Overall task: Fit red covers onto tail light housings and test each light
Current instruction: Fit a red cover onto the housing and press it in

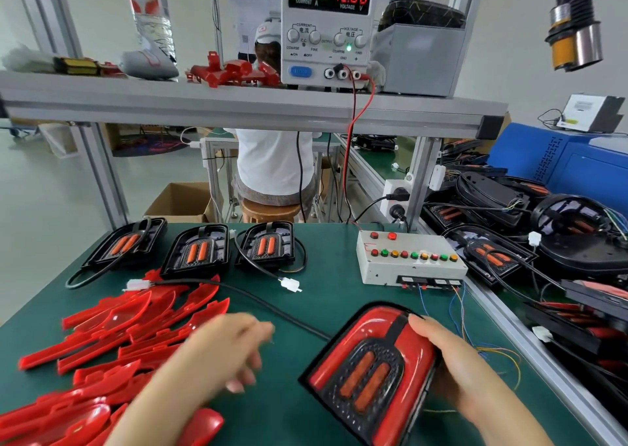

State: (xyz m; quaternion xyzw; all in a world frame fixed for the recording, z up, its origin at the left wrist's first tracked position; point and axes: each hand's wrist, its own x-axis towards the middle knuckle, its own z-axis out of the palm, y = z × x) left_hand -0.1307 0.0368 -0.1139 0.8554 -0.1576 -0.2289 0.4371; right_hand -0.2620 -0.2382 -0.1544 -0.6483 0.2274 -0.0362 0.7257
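Three uncovered housings (pixel 195 250), one covered housing (pixel 370 371) gripped by right hand (pixel 452 367), left hand (pixel 221 354) loosely curled, empty

My green bench (pixel 333 285) sits under an aluminium shelf (pixel 238 109). Pale floor (pixel 40 190) at ten o'clock, white wall (pixel 509 54) at one, stool (pixel 268 209) at twelve.

One camera sits on the person's head. It looks forward and down at the green worktop (pixel 333 296). The left hand (pixel 221 354) and the right hand (pixel 455 367) are very close to it, low in the view, and the right hand holds a tail light (pixel 370 367). Farther off, the view reaches a shelf (pixel 170 105) over the worktop and another person (pixel 272 163) sitting behind it. Straight edges look bent at the sides.
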